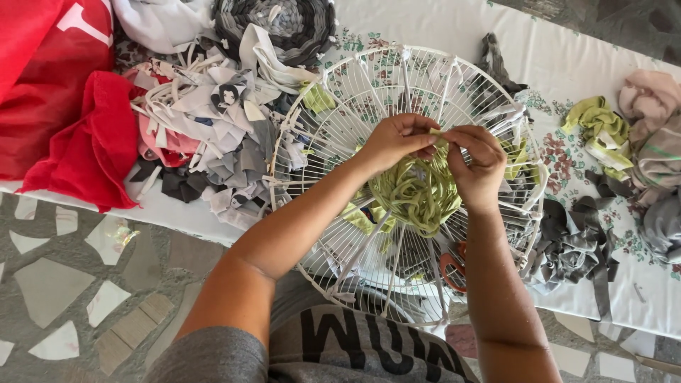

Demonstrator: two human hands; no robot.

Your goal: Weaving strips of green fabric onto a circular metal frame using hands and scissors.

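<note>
A round white wire fan guard leans from my lap onto the table edge. At its hub sits a woven disc of light green fabric strips. My left hand and my right hand meet just above the disc. Both pinch the same green strip between fingertips at the disc's upper edge. White fabric strips are knotted around the guard's rim.
A pile of white, grey and pink fabric scraps lies left of the guard, beside red cloth. A finished grey woven round lies behind. Grey strips and green cloth lie right. Orange-handled scissors show under the wires.
</note>
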